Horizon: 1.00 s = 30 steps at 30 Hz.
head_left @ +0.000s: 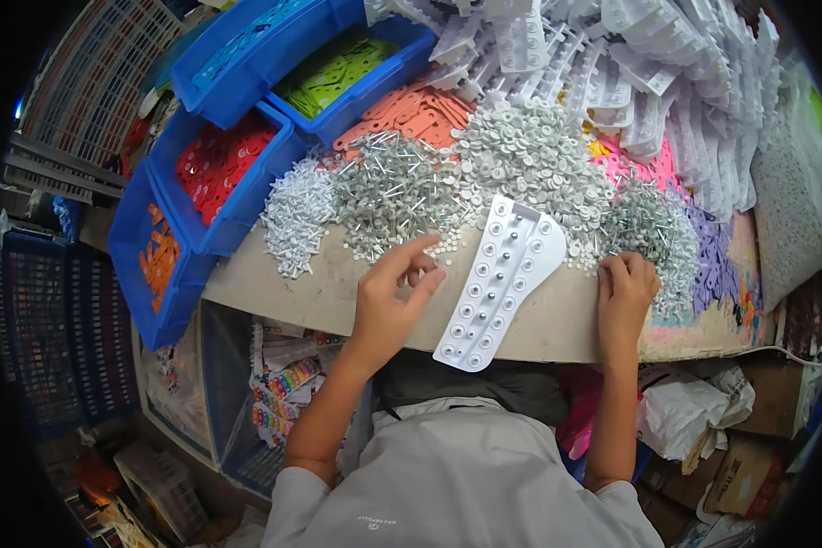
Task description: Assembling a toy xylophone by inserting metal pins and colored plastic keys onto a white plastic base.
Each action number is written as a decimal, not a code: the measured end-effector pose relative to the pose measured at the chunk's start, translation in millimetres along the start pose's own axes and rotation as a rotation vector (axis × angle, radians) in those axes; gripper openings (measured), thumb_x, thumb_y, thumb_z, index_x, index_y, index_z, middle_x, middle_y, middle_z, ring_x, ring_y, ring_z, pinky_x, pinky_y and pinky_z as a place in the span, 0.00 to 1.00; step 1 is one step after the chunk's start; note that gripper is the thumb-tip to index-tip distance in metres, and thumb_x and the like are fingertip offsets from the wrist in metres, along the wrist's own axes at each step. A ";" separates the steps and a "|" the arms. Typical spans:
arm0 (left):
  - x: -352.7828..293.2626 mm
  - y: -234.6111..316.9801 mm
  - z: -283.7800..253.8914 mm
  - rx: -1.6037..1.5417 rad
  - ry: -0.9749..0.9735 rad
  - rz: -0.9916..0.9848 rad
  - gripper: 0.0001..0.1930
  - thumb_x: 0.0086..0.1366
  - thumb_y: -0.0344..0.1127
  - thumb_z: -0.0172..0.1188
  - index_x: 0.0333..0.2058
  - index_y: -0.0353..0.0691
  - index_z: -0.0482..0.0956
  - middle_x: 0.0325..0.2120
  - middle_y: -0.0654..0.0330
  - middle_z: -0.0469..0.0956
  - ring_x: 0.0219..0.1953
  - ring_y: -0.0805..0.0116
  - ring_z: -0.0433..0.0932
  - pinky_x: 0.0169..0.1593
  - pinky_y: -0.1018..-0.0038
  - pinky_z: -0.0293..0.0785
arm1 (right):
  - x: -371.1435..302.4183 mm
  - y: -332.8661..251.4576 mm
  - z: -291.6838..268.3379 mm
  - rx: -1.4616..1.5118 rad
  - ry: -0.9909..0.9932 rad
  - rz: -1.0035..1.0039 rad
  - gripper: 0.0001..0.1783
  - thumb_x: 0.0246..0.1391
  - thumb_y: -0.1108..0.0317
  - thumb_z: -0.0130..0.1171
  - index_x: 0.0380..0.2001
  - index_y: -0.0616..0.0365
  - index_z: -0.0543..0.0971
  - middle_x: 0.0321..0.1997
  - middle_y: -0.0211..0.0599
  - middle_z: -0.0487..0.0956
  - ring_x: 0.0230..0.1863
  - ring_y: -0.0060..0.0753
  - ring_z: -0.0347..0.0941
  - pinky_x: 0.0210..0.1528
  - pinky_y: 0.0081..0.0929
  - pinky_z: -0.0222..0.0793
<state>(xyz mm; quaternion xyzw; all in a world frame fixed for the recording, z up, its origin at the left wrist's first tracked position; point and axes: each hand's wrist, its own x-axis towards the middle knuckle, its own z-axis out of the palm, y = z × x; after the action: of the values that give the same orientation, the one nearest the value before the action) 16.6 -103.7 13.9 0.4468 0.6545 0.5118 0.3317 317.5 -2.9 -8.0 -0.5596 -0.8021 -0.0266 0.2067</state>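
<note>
A white plastic tray [489, 297] with rows of round sockets lies slanted between my hands, its lower end at the table's front edge. Small metal pins stand along its middle row. My left hand [388, 297] is left of it, thumb and forefinger apart beside a few loose white caps [447, 245]; nothing shows between them. My right hand [627, 288] is at the near edge of the right pile of metal pins [648, 219], fingers curled down and pressed together. Whatever they pinch is hidden. Behind the tray rises a heap of round white caps [530, 155].
Another metal pin pile [393, 196] and a white pin pile [297, 215] lie to the left. Blue bins [215, 224] hold red, orange, green and blue pieces. Stacked white trays [648, 64] fill the back. Coral pieces [411, 114] and purple pieces [714, 260] lie around the heaps.
</note>
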 end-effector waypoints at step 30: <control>-52.7 -22.7 11.0 0.599 -0.289 0.674 0.19 0.56 0.42 0.73 0.45 0.44 0.84 0.44 0.60 0.75 0.52 0.59 0.72 0.55 0.62 0.63 | -11.3 4.0 2.8 -0.005 0.016 0.131 0.07 0.58 0.72 0.64 0.37 0.61 0.78 0.34 0.43 0.76 0.40 0.48 0.72 0.46 0.42 0.65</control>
<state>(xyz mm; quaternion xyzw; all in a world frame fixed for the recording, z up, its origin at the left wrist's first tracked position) 40.9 -150.0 -12.1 0.7768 0.5391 0.3124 0.0914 323.6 -10.7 -15.4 -0.6114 -0.7619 -0.0194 0.2129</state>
